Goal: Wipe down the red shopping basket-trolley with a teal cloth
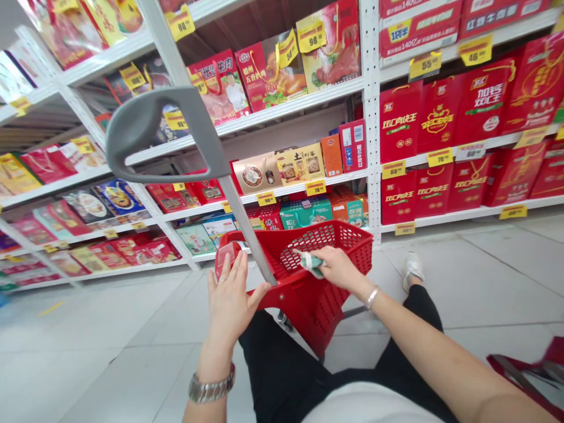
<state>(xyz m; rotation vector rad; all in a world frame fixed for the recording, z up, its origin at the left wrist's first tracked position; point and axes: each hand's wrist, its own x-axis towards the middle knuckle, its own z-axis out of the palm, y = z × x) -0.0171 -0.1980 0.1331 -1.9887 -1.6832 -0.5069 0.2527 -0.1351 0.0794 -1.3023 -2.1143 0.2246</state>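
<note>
A red plastic shopping basket (343, 247) on wheels stands on the floor in front of me, its grey pull handle (145, 126) raised on a grey pole (247, 229). My left hand (231, 296) is open, fingers flat, resting against the basket's near rim by the pole. My right hand (337, 267) is closed on a small white and green packet (311, 262), held over the inside of the basket. My black-trousered legs and one white shoe (412, 267) lie beside the basket.
White store shelves (308, 100) full of red gift boxes with yellow price tags run along the back. The floor (506, 276) is pale grey tile. Another red basket's edge (524, 370) shows at the lower right.
</note>
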